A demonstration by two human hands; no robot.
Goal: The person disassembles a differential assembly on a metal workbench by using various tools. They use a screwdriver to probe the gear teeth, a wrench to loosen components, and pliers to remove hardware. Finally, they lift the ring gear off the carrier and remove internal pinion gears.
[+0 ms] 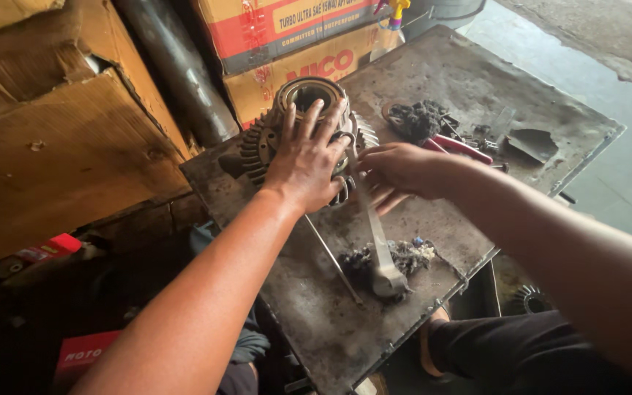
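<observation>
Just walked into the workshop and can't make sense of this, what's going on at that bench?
A person is working on a greasy gear assembly that sits on a dirty metal table. Their left hand lies spread flat on top of it, while the right hand grips a metal wrench at the gear's side. Wads of oily rag lie near the wrench's free end, with red-handled pliers further back.

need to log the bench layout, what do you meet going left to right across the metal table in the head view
toothed gear assembly under the left hand → right hand on the wrench → dark greasy rag pile → red-handled tool → flat dark metal scrap
</observation>
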